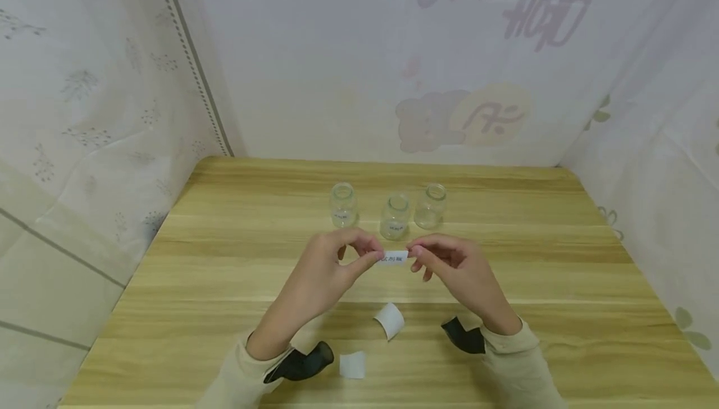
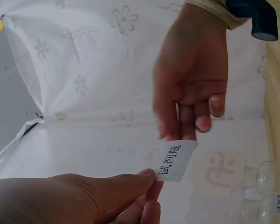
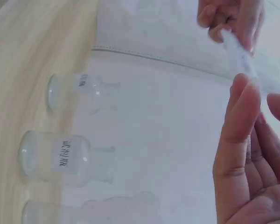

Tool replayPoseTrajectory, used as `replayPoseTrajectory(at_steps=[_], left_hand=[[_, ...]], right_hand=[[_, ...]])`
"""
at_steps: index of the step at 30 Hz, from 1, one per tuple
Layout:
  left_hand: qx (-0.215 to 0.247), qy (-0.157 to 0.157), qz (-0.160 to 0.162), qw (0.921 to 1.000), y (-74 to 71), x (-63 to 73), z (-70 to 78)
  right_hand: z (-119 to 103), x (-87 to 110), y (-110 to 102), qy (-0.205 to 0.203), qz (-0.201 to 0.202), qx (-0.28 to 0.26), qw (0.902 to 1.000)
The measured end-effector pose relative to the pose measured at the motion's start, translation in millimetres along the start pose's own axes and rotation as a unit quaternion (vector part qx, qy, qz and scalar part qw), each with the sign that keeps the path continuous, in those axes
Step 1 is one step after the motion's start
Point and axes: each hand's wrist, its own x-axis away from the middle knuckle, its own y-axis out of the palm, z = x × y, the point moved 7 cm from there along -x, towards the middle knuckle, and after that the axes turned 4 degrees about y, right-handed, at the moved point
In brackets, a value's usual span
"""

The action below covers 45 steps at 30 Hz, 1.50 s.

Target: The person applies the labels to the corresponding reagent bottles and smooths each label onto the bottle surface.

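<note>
Both hands hold a small white label with handwritten characters, stretched level above the table. My left hand pinches its left end between thumb and forefinger. At the opposite end, the fingertips of my right hand grip the edge. The writing on the label faces the left wrist camera. Just beyond the hands stand three clear glass bottles: the left bottle and the middle bottle carry similar labels, while the right bottle shows none.
Nearer the body lie a curled white paper piece and a flatter white paper square on the wooden table. Dark curved wrist mounts stick out from the sleeves. Patterned white curtains enclose the table's back and sides.
</note>
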Motion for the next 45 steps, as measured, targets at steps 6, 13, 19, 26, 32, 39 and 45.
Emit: replayPoseTrajectory(at_steps=[6, 13, 19, 26, 32, 39, 45], left_hand=[[0.005, -0.002, 0.011, 0.9999, 1.1, -1.1, -1.3], [0.002, 0.012, 0.020, 0.9997, 4.8, -2.3, -1.6], [0.003, -0.009, 0.052, 0.9986, 3.0, -2.6, -5.2], [0.022, -0.013, 0.054, 0.9982, 7.3, -3.0, -7.1], [0.030, -0.013, 0.049, 0.9982, 17.7, -9.3, -7.7], [0.079, 0.005, 0.066, 0.9947, 50.0, -42.9, -23.5], [0.107, -0.054, 0.038, 0.9921, 98.4, -75.3, -66.2]], right_hand=[[-16.8, 4.0, 1.3, -0.055, 0.010, -0.009, 0.9984], [-17.9, 5.0, -3.6, -0.077, 0.042, 0.011, 0.9960], [-20.4, 6.5, -9.2, -0.102, 0.076, 0.011, 0.9918], [-24.0, 8.8, -12.3, -0.111, 0.093, 0.002, 0.9895], [-28.0, 6.4, -17.3, -0.122, 0.091, 0.003, 0.9882], [-11.8, -9.2, -47.9, -0.075, 0.148, 0.034, 0.9855], [50.7, -30.6, -71.1, 0.016, 0.163, 0.042, 0.9857]])
